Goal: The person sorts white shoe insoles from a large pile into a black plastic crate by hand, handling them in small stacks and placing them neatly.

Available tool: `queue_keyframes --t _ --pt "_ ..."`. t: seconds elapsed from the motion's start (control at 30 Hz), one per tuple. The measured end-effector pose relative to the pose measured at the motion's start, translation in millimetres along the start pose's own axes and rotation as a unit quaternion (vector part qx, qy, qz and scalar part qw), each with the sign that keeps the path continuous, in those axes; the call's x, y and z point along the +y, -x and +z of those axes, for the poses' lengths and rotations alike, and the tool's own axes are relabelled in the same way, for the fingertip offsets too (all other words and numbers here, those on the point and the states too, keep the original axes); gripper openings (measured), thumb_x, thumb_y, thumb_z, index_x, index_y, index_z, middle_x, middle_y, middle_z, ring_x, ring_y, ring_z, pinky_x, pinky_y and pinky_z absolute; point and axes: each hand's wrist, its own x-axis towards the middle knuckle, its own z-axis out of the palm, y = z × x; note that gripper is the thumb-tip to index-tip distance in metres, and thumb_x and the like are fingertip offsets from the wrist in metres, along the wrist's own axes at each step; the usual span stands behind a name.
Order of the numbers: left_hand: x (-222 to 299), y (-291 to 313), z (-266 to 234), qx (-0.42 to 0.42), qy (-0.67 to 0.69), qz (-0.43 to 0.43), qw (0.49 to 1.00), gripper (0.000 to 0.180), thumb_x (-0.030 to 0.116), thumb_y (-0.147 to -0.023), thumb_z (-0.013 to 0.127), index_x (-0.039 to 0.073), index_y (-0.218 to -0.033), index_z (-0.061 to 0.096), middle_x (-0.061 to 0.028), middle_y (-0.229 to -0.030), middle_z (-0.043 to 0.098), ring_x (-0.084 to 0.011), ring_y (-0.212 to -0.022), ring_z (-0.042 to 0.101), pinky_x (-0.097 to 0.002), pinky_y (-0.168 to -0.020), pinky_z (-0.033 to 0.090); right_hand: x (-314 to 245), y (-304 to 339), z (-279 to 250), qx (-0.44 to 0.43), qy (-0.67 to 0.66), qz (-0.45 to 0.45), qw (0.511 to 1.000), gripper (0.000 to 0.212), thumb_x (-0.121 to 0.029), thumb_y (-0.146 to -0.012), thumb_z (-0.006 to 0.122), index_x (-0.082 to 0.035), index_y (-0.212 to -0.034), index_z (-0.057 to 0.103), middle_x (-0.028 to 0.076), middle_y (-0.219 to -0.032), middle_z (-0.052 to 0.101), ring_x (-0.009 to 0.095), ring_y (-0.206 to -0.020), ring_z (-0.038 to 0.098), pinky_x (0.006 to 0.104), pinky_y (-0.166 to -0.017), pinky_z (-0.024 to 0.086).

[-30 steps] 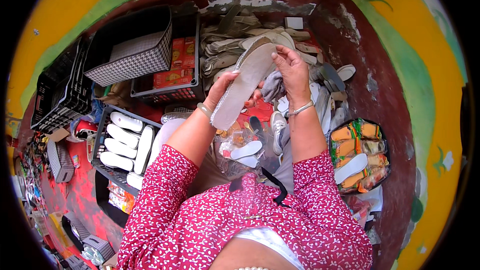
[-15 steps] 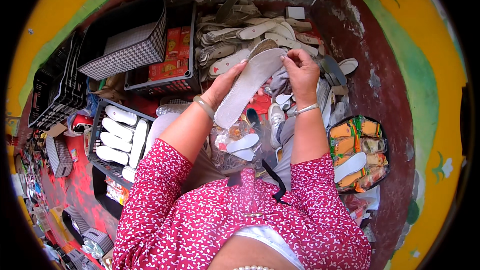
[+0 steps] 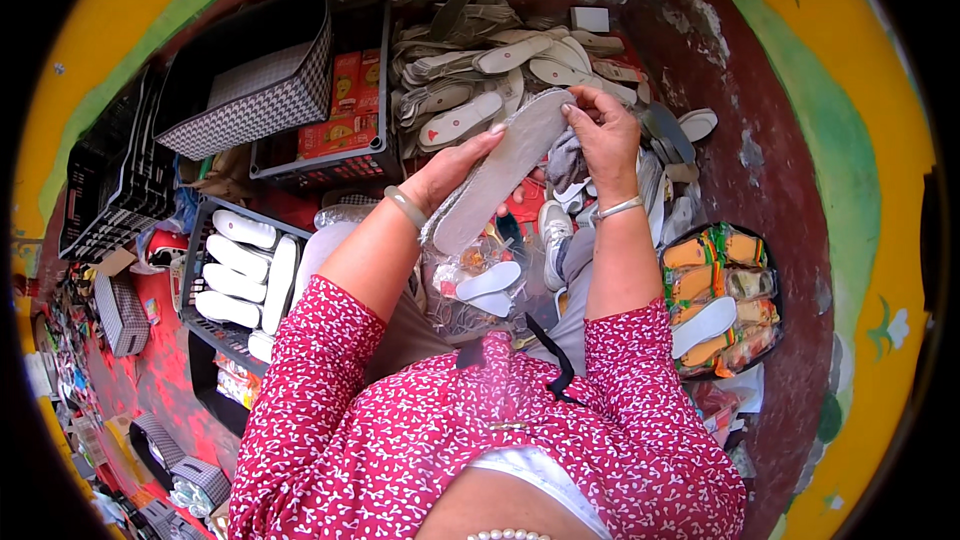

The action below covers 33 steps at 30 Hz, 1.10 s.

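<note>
A pair of off-white insoles (image 3: pixel 505 175) with fuzzy edges is held up slantwise in front of me, one lying over the other. My left hand (image 3: pixel 455 168) closes on their left side, thumb along the edge and fingers partly hidden underneath. At the upper right end, my right hand (image 3: pixel 607 145) pinches the tip between thumb and fingers. A crumpled grey cloth (image 3: pixel 567 160) shows just below my right hand. Beneath the insoles, white insoles (image 3: pixel 488 280) lie on clear plastic wrapping between my knees.
Piled insoles (image 3: pixel 470 65) lie against the dark red wall (image 3: pixel 745 90). To the left stand a black crate (image 3: pixel 290 178) with red boxes, a checked basket (image 3: pixel 260 100) and a crate of white insoles (image 3: pixel 240 268). A tray of packaged orange insoles (image 3: pixel 692 292) sits at the right.
The upper insole has swung over the lower one, so their edges now nearly line up. My right hand has shifted slightly along the tip.
</note>
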Motion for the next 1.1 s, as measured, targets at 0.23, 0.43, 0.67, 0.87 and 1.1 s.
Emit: queue_keyframes --t 0.23,0.43,0.67,0.87,1.1 --pt "3 3 9 0.026 -0.039 0.042 0.998 0.055 0.044 -0.097 0.03 -0.002 -0.126 0.043 -0.018 -0.105 0.059 -0.0174 -0.08 0.063 -0.0261 -0.061 0.056 2 1 0 0.054 0.043 -0.091 0.993 0.019 0.001 -0.073 0.067 -0.002 -0.092 0.064 0.004 -0.085 0.063 0.01 -0.065 0.055 0.0214 -0.062 0.046" --pt "-6 1 -5 0.022 -0.086 0.055 0.995 0.056 0.046 -0.094 0.04 0.002 -0.129 0.043 -0.0142 -0.112 0.057 -0.0133 -0.088 0.061 -0.023 -0.066 0.052 7 1 0 0.043 -0.001 -0.03 0.999 0.014 0.002 -0.081 0.064 -0.001 -0.094 0.062 0.0 -0.081 0.061 0.006 -0.07 0.056 0.02 -0.065 0.048" --pt "0 2 15 -0.009 -0.125 0.113 0.986 0.072 0.042 -0.088 0.053 0.004 -0.142 0.024 -0.0046 -0.121 0.049 -0.0123 -0.11 0.047 -0.0248 -0.093 0.037 7 1 -1 0.036 -0.079 0.015 0.996 0.014 0.0 -0.078 0.065 -0.002 -0.091 0.062 -0.002 -0.075 0.06 0.004 -0.066 0.052 0.0194 -0.061 0.044" --pt "0 3 20 0.002 -0.152 0.119 0.981 0.074 0.031 -0.087 0.059 0.004 -0.144 0.02 -0.0044 -0.135 0.039 -0.0111 -0.117 0.039 -0.0238 -0.101 0.028 4 0 0 -0.004 -0.147 0.052 0.988 0.014 0.0 -0.08 0.063 0.0 -0.094 0.061 -0.001 -0.077 0.06 0.004 -0.069 0.053 0.0191 -0.064 0.044" --pt "1 0 28 0.05 -0.187 0.134 0.972 0.069 0.011 -0.084 0.06 0.008 -0.144 0.024 -0.003 -0.124 0.046 -0.0107 -0.107 0.048 -0.0226 -0.089 0.039 9 3 2 -0.049 -0.251 0.178 0.95 0.032 -0.026 -0.086 0.064 0.001 -0.103 0.059 0.005 -0.087 0.061 0.008 -0.084 0.054 0.0202 -0.076 0.042"
